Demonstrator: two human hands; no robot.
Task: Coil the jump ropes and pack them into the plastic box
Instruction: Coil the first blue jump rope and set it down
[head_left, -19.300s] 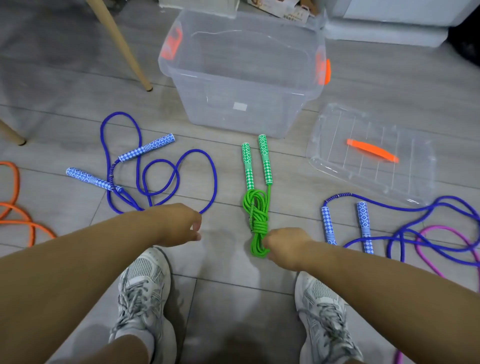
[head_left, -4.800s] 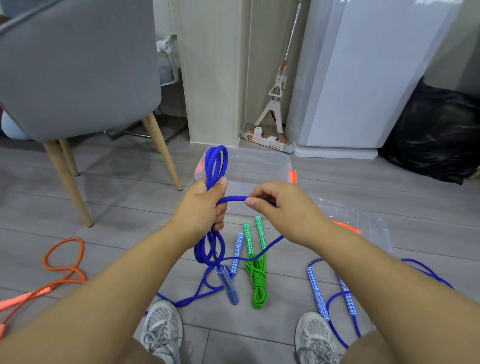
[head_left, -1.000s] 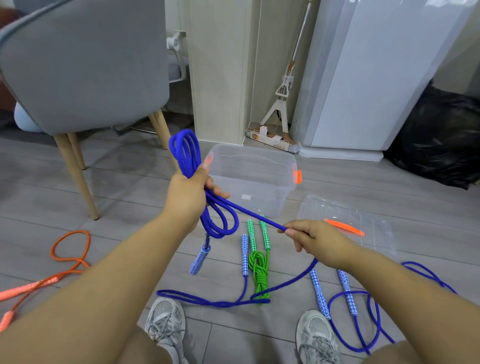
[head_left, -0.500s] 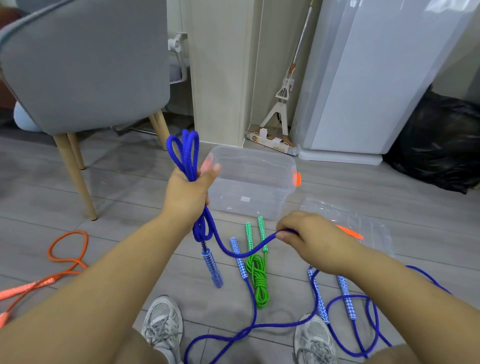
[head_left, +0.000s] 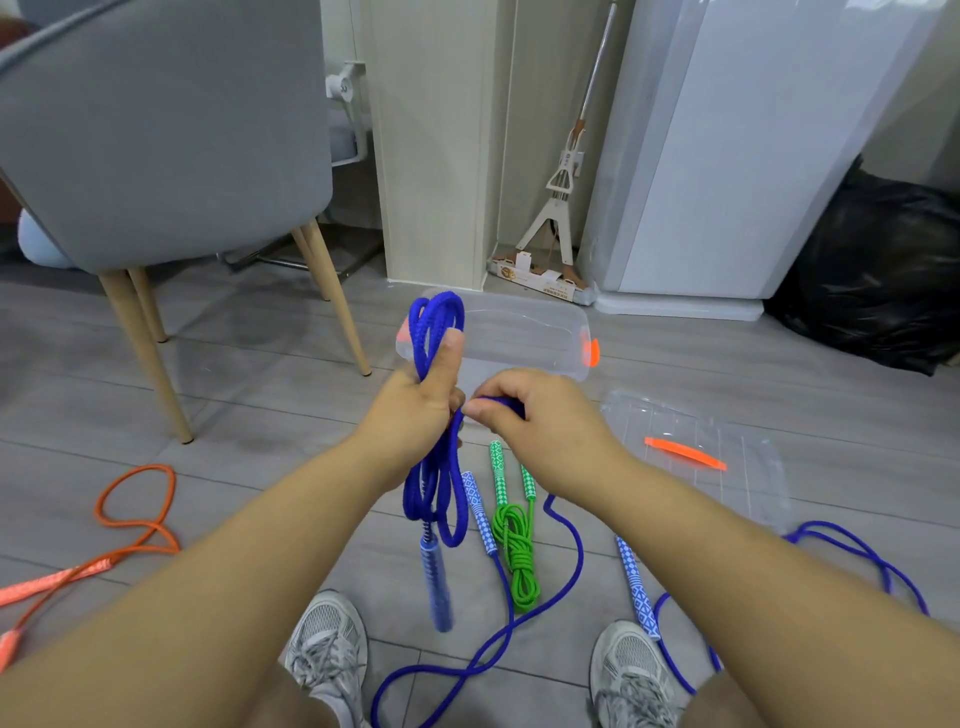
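Note:
My left hand (head_left: 415, 415) grips a bundle of blue jump rope (head_left: 434, 499) loops, thumb pressed up along them; loops stick out above and below the fist, and one handle (head_left: 435, 587) dangles beneath. My right hand (head_left: 540, 415) pinches the same rope's free strand right beside the left hand. The rest of that strand trails down to the floor between my shoes. A coiled green jump rope (head_left: 514, 540) lies on the floor below my hands. The clear plastic box (head_left: 524, 338) with orange latches stands open behind my hands.
The box lid (head_left: 727, 467) with an orange handle lies at the right. Another blue rope (head_left: 831, 551) sprawls at the lower right, an orange rope (head_left: 130, 525) at the left. A grey chair (head_left: 156, 156) stands at the left, a black bag (head_left: 872, 270) at the right.
My right hand has brought the free strand up to my left hand, closing the gap. The dangling handle hangs lower and the floor strand has shifted.

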